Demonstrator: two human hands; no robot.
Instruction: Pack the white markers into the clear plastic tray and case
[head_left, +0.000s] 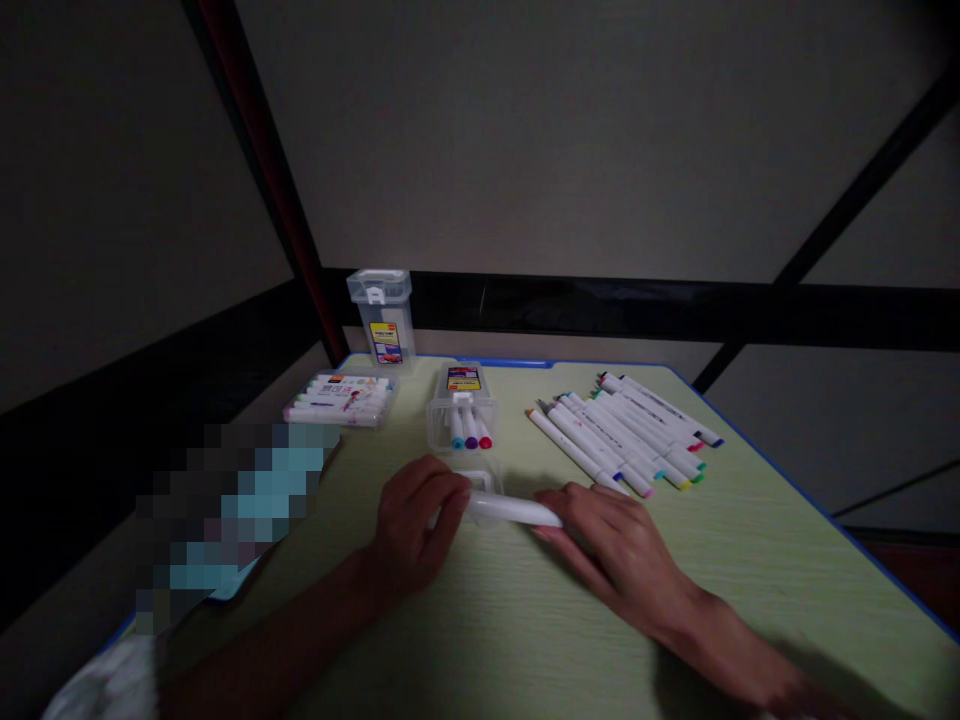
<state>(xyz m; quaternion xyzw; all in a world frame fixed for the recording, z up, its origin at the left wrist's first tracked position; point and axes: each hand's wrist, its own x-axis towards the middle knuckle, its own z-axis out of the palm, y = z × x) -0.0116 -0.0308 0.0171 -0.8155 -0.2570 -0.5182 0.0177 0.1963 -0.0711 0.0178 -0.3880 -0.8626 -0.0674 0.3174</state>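
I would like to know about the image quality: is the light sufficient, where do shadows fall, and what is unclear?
Head view: dim light, the left wall very dark; head view: soft shadows on the table around the right forearm; head view: coarse pixel blocks at left hide detail, and lettering on the loose markers is too blurred to read.

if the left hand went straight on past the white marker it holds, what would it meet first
Probably the clear lid of the open box, just beyond the left hand; if the hand is higher, which depth leaves unclear, the loose markers come next in line.
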